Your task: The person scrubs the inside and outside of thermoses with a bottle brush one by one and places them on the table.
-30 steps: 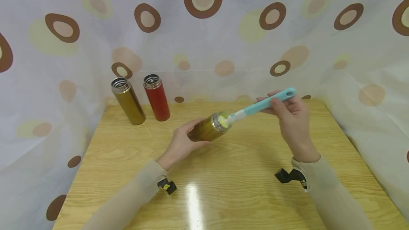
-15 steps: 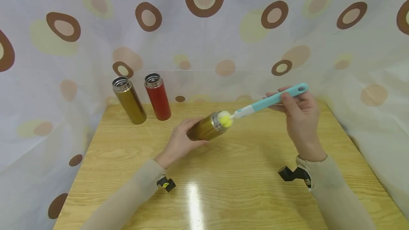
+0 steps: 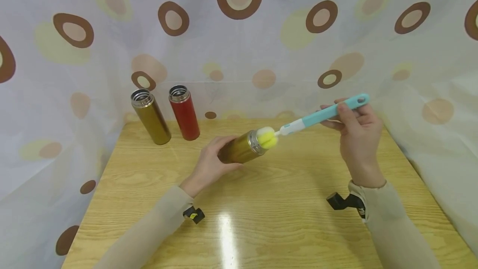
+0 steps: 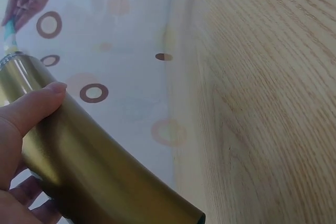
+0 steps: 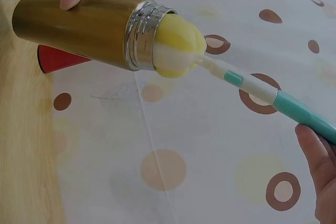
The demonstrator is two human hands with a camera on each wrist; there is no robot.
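Observation:
My left hand (image 3: 209, 163) grips a gold thermos bottle (image 3: 240, 149), tilted with its steel mouth up and to the right. The left wrist view shows the thumb lying along the gold body (image 4: 89, 156). My right hand (image 3: 360, 136) pinches the turquoise handle of a bottle brush (image 3: 323, 115) between thumb and fingers. The brush's yellow and white sponge head (image 5: 178, 45) bulges out of the bottle's mouth; its inner end is hidden inside the steel neck (image 5: 144, 35). Between handle and sponge runs a white shaft (image 5: 252, 82).
A second gold bottle (image 3: 152, 119) and a red bottle (image 3: 184, 113), both uncapped, stand at the back left of the wooden table (image 3: 261, 219). A white curtain (image 3: 239, 53) with brown rings hangs behind and along both sides.
My right hand has drawn the brush up and to the right. More of the sponge head now shows outside the bottle mouth. My left hand and its bottle have barely moved.

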